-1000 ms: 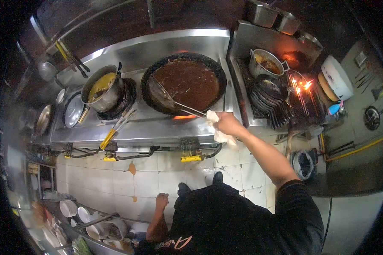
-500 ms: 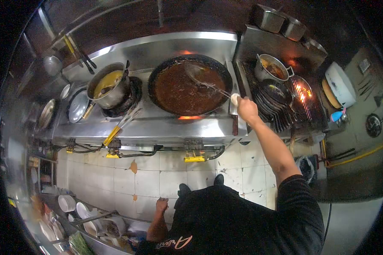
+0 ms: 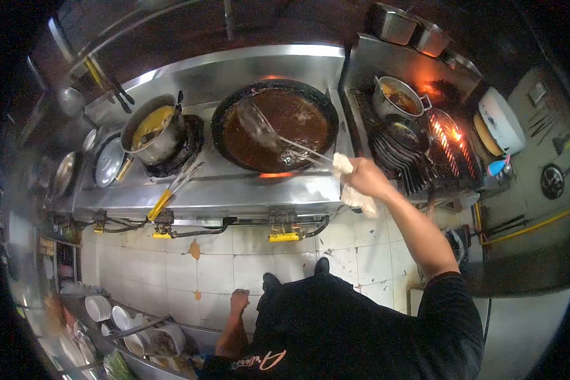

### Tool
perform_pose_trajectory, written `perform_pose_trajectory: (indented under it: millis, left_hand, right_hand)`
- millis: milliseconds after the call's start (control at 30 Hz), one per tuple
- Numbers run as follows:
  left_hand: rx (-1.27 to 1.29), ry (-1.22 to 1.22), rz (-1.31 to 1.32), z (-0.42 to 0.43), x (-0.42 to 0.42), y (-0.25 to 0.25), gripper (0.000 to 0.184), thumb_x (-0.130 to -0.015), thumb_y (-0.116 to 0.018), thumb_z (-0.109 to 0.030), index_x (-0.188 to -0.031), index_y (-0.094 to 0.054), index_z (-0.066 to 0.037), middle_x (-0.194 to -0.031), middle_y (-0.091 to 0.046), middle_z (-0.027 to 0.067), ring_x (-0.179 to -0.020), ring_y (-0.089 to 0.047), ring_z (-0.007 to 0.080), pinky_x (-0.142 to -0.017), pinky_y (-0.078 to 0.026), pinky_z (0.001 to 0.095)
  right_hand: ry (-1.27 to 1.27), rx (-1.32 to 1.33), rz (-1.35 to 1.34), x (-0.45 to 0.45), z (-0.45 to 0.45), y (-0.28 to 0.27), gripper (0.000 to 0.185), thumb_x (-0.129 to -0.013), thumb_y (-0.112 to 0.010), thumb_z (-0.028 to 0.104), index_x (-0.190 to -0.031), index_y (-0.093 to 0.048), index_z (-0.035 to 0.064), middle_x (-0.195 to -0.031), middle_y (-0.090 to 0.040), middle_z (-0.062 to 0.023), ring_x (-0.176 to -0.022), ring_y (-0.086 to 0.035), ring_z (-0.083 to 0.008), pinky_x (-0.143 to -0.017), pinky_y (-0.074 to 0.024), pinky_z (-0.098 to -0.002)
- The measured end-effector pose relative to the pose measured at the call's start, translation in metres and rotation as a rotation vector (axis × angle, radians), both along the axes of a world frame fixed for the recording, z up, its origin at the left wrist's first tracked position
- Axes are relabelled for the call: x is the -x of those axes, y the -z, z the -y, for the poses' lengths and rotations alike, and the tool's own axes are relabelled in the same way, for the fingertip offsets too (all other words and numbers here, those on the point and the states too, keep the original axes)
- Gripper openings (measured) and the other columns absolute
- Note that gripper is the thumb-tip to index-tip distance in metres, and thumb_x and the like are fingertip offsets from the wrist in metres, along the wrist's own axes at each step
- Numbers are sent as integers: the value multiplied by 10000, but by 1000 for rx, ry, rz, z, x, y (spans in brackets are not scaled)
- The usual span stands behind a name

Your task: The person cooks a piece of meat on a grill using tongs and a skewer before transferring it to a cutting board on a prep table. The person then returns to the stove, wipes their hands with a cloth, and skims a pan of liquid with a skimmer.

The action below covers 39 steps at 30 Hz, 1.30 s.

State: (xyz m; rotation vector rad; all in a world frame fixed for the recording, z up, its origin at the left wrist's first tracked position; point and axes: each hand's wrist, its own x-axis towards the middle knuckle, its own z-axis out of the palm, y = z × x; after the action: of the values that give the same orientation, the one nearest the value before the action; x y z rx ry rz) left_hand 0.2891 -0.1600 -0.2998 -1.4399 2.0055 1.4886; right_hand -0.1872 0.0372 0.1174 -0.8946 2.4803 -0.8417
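Observation:
My right hand (image 3: 367,178) is closed around the handle of a long strainer, with a pale cloth (image 3: 359,201) wrapped between. The round mesh head of the strainer (image 3: 256,124) is over the left part of a large black wok (image 3: 218,130), touching or just above the dark brown liquid (image 3: 297,120). My left hand (image 3: 239,300) hangs low beside my body, its fingers curled, over the tiled floor; what it holds, if anything, is too small to tell.
Left of the wok are a pot of yellow liquid (image 3: 164,147), a lid (image 3: 110,162) and yellow-handled tongs (image 3: 160,204). A handled pot (image 3: 396,98), stacked black pans (image 3: 399,142) and a flaming grill (image 3: 448,136) are on the right. Stacked plates (image 3: 98,308) lie lower left.
Since half a second ago, the strainer head has swept from the wok's upper middle back to its left side. My right hand has come lower and nearer me, with the cloth hanging. My left hand stays low.

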Motion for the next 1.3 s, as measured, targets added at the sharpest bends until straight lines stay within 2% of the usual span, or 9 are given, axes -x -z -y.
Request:
perform_pose_trajectory:
  millis: [133, 233, 400, 567, 700, 833, 933, 1133, 1300]
  left_hand:
    - [-58, -158, 14, -2, 6, -7, 388, -771, -603, -260, -998, -578, 53, -632, -616, 149, -489, -596, 210, -460, -469, 324]
    - [-67, -132, 31, 2, 5, -5, 388, -762, -613, -260, -995, -576, 49, -617, -609, 141, -478, -591, 205, -448, -465, 321]
    - [7, -2, 2, 6, -10, 8, 211, -779, -604, -170, -885, -591, 12, -633, -613, 124, -563, -596, 253, -584, -482, 370]
    - [226, 250, -190, 14, -30, 45, 117, -782, -578, -131, -816, -596, -20, -701, -617, 117, -638, -594, 277, -692, -471, 399]
    - [218, 282, -77, 13, -23, 18, 136, -769, -583, -136, -850, -604, -29, -704, -600, 117, -588, -597, 245, -596, -489, 370]
    - [324, 566, -39, 22, -18, 23, 195, -772, -602, -169, -869, -595, 0, -613, -573, 107, -475, -564, 209, -448, -463, 342]
    - [-79, -210, -39, 5, 1, -21, 256, -797, -585, -231, -855, -592, 18, -579, -560, 101, -425, -535, 198, -415, -441, 335]
    - [-39, -171, -176, 10, 15, -39, 237, -821, -565, -212, -843, -587, 23, -570, -558, 82, -432, -537, 184, -425, -437, 320]
    - [-70, 18, -64, 21, 28, -32, 230, -815, -562, -203, -740, -574, 15, -549, -534, 74, -432, -542, 185, -424, -443, 328]
  right_hand:
    - [3, -139, 51, -8, 1, 10, 269, -710, -603, 166, -941, -634, 32, -894, -623, -227, -853, -603, -374, -778, -461, -422]
    - [-39, -173, -223, 9, -5, 40, 264, -697, -600, 162, -919, -639, 24, -889, -617, -239, -840, -601, -387, -776, -473, -438]
    - [32, -362, -411, 34, -11, 37, 196, -724, -566, 134, -832, -637, -13, -828, -623, -240, -777, -619, -373, -710, -503, -444]
    - [54, -288, -671, 50, -23, 55, 183, -763, -483, 105, -907, -587, 62, -843, -583, -209, -709, -617, -377, -626, -508, -453]
    - [83, -184, -809, 53, -39, 73, 174, -730, -514, 76, -899, -552, 61, -818, -556, -185, -679, -595, -364, -572, -500, -447]
    - [100, -191, -863, 43, -48, 78, 252, -719, -536, 78, -971, -539, 84, -831, -527, -165, -716, -577, -346, -566, -499, -433]
    - [116, -211, -883, 36, -53, 87, 276, -726, -532, 86, -1002, -537, 103, -835, -510, -154, -728, -562, -331, -569, -494, -426]
    - [161, -174, -882, 28, -57, 76, 375, -647, -595, 41, -1010, -571, 132, -861, -516, -134, -742, -549, -330, -601, -481, -424]
    - [194, -167, -845, 21, -69, 88, 246, -732, -517, 89, -971, -563, 127, -832, -509, -137, -759, -549, -312, -603, -474, -414]
